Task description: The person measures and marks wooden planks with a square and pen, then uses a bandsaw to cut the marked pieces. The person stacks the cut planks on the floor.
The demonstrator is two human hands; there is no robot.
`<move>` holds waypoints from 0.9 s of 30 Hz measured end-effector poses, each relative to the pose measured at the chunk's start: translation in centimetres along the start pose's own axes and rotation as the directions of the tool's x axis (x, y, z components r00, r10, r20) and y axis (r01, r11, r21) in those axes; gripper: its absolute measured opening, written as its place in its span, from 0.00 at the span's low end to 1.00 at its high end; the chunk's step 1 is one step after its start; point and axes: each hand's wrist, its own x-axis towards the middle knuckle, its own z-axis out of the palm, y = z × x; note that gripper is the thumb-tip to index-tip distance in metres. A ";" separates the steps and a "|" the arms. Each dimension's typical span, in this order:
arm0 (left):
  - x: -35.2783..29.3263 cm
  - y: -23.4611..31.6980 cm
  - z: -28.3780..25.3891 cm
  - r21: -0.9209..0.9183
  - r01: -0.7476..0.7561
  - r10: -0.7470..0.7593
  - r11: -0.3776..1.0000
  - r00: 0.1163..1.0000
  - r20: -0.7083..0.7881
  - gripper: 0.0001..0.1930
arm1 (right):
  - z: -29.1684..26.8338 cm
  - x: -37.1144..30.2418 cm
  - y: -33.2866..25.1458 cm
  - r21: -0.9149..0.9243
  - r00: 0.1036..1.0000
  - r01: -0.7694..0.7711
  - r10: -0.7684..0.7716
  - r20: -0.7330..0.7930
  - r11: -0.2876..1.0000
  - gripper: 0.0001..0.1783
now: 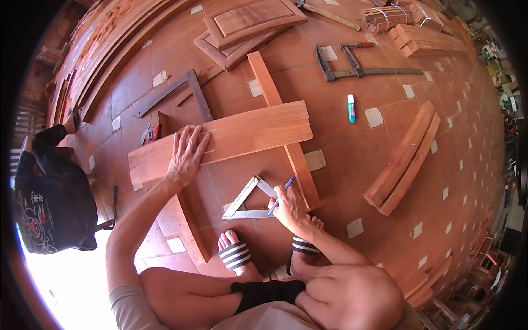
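Head view, board (236, 135), under left hand (188, 153)

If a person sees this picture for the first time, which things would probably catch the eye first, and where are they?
Probably the wide reddish plank in the centre, lying across narrower wood, with the left hand spread on it. Just below, the right hand holds a blue pen at a silver triangular square. A black bag stands out at the far left, beside bright light.
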 end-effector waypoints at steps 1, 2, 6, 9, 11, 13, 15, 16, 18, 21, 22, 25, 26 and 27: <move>0.5 -0.8 -0.2 0.032 -0.050 0.051 0.998 0.999 -0.017 0.54 | 0.1 0.1 -0.3 0.063 1.000 0.008 -0.007 -0.020 0.998 0.14; 0.8 -1.5 -0.3 0.068 -0.061 0.062 0.996 0.998 0.001 0.57 | 0.2 0.1 -0.6 0.137 0.998 0.035 -0.027 -0.061 0.990 0.14; 1.1 -3.1 -1.0 -0.163 -0.106 0.122 0.981 0.988 0.090 0.49 | -0.6 -0.1 -1.0 0.228 0.996 -0.016 0.037 -0.086 0.973 0.18; 0.8 -2.9 -1.6 -0.375 -0.074 0.147 0.924 0.974 0.170 0.49 | -3.4 -1.0 -0.2 0.215 0.996 0.064 -0.048 -0.079 0.975 0.18; 0.4 -1.9 -1.8 -0.512 -0.040 0.168 0.858 0.964 0.206 0.50 | -5.5 -1.4 0.1 0.252 0.993 0.091 -0.068 -0.095 0.964 0.18; -0.7 -0.2 -2.0 -0.613 0.040 0.193 0.789 0.931 0.310 0.51 | -7.4 -1.5 0.1 0.292 0.992 0.064 -0.028 -0.126 0.954 0.17; -2.6 1.7 -2.2 -0.672 0.129 0.178 0.729 0.913 0.368 0.51 | -8.6 -1.3 -0.4 0.345 0.991 0.044 0.003 -0.135 0.937 0.16; -3.5 2.5 -2.2 -0.670 0.194 0.147 0.717 0.897 0.417 0.52 | -9.3 -1.1 -0.5 0.347 0.990 0.054 -0.006 -0.139 0.936 0.17; -5.0 2.9 -2.3 -0.739 0.240 0.150 0.630 0.896 0.418 0.47 | -9.8 -0.5 -0.9 0.359 0.976 0.056 0.024 -0.215 0.932 0.17; -5.0 2.0 -2.5 -0.794 0.475 0.057 0.381 0.845 0.532 0.40 | -9.3 0.7 -1.6 0.480 0.964 -0.056 0.172 -0.203 0.875 0.18; -4.0 1.4 -2.7 -0.798 0.505 0.020 0.329 0.841 0.541 0.37 | -9.0 1.3 -1.7 0.503 0.961 -0.012 0.149 -0.233 0.864 0.18; -0.3 1.8 -2.8 -0.814 0.488 -0.033 0.316 0.863 0.505 0.31 | -7.8 3.1 -1.9 0.473 0.942 0.015 0.147 -0.302 0.881 0.18; 1.1 2.7 -2.8 -0.829 0.443 -0.017 0.340 0.885 0.466 0.30 | -7.3 3.6 -2.0 0.496 0.937 0.003 0.171 -0.305 0.868 0.19; 2.2 4.1 -2.7 -0.832 0.434 -0.033 0.344 0.892 0.451 0.32 | -7.1 3.9 -1.9 0.533 0.931 -0.040 0.225 -0.287 0.845 0.19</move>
